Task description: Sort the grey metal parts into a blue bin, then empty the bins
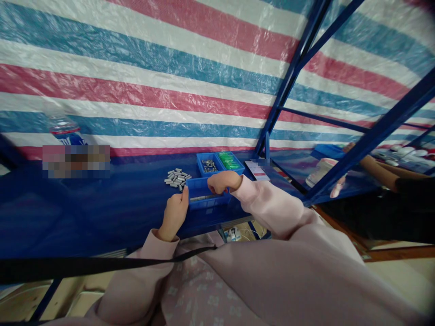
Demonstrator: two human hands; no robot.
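Note:
A long blue bin [207,202] stands near the front edge of the blue table, with a row of pale cylindrical pieces [200,198] along its bottom. My left hand [176,210] grips the bin's left end, thumb up along the wall. Over the right part of the bin is my right hand [224,182], fingers curled and pointing down inside; whatever they hold is hidden. Loose silver cylinders [176,178] lie in a pile just behind the bin's left end. Behind the bin, one blue tray [200,169] has small metal parts [209,165] on its left and green pieces [228,160] on its right.
A printed card [258,170] lies right of the tray. A bottle [66,129] stands at the far left. Blue metal frame bars [282,90] rise at the right. Beyond them are a clear container [321,172] and another person's arm [377,172]. Striped sheeting hangs behind.

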